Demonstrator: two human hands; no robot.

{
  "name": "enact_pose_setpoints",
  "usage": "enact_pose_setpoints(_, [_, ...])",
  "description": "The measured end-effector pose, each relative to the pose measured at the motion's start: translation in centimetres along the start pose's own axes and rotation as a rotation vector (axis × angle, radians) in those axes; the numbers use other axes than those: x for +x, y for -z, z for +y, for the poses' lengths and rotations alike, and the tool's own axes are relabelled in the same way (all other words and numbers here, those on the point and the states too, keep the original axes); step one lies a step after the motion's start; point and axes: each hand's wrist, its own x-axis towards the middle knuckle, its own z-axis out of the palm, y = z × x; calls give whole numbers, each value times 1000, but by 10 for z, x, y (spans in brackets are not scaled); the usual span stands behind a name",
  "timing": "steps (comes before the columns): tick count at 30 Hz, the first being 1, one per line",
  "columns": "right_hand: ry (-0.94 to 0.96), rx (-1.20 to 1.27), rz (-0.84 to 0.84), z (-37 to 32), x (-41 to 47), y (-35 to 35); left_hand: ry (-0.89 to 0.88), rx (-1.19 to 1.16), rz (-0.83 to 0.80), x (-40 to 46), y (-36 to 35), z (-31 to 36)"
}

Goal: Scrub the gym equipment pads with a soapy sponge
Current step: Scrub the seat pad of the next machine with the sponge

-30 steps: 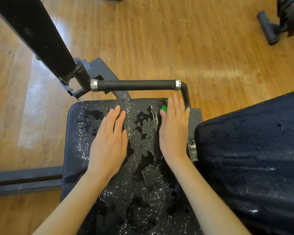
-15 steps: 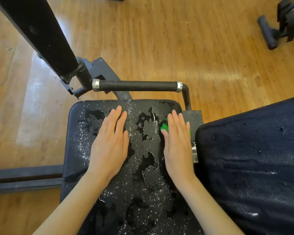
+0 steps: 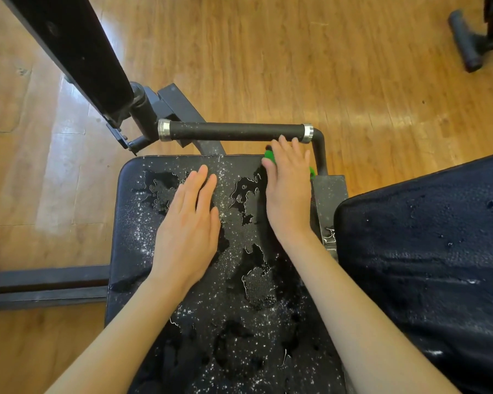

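Observation:
A black seat pad (image 3: 143, 223), wet and flecked with white suds, fills the lower middle of the head view. My left hand (image 3: 188, 226) lies flat on the pad with straight fingers. My right hand (image 3: 288, 189) presses flat on a green sponge (image 3: 269, 155) at the pad's far right corner, just under the black foam handle bar. Only the sponge's green edges show beyond my fingers. A second dark pad (image 3: 427, 251), wet too, sits to the right.
A black foam handle bar (image 3: 234, 129) with metal collars crosses just beyond the seat pad. A black upright frame beam (image 3: 77, 52) slants at upper left. A metal floor rail (image 3: 40, 282) runs left. The floor is wood (image 3: 296, 66), with another machine's foam roller (image 3: 464, 41) at upper right.
My right hand slid the sponge toward me, then pushed it away to the pad's far right corner by the handle bar. My left hand stayed flat in place.

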Motion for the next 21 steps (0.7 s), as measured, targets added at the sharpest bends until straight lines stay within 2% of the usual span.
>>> enact_pose_setpoints(5, [121,-52,-69,7,-72,12,-16,23,21,-1,-1,0])
enact_pose_setpoints(7, [137,-36,-72,7,-54,9,-15,28,22,0,-1,0])
enact_pose_setpoints(11, [48,2,-38,-15,10,-10,0,26,2,0,-2,-2])
enact_pose_setpoints(16, [170,-59,-53,-4,-56,1,-2,24,2,-1,-3,-2])
enact_pose_setpoints(18, [203,-67,-68,-3,-42,-1,-7,35,2,0,-2,-1])
enact_pose_setpoints(21, [138,-64,-49,-18,2,-15,-10,40,1,0,-2,-1])
